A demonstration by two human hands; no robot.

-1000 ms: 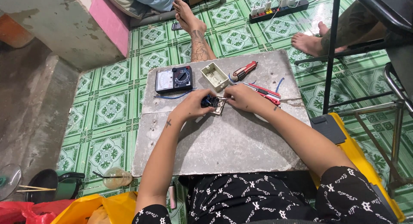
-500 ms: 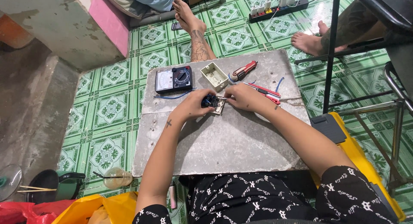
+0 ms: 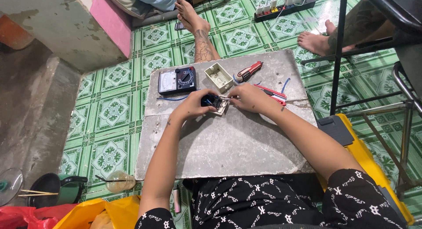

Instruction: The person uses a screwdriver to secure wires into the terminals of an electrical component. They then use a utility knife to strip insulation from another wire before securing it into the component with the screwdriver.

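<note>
- Your left hand (image 3: 193,106) is curled round a small switch module (image 3: 214,103), dark body w/ a pale faceplate, held just above the grey slab (image 3: 228,145), near its far-middle.
- Your right hand (image 3: 248,98) is pinched shut on a thin metal tool, prob. a small screwdriver (image 3: 226,97); tip meets the module's right edge. Tool mostly hidden by fingers, so can't tell the exact type.
- Handling, judged: module looks light, rigid moulded plastic, smooth so a bit slippery; thin faceplate edges could crack if squeezed hard. Grip it by the thick dark body, thumb on one side and fingers opposite, not by the plate rim.
- Blue wire (image 3: 176,98) trails from the module area toward the meter; soft, bendy, will tug the part if snagged.
- Slab: flat, matte, mottled grey, cement-like, w/ a seam across it; rough enough that parts won't slide.
- Analog multimeter (image 3: 177,80): boxy, dark case, pale dial face, lies far-left on the slab.
- Cream wall box (image 3: 218,77): open hollow square, hard plastic, next to the meter.
- Red-handled tool (image 3: 249,71) beyond the box; red wire stripper (image 3: 272,93) just past your right hand.
- Floor (image 3: 110,110): glossy green patterned tile.
</note>
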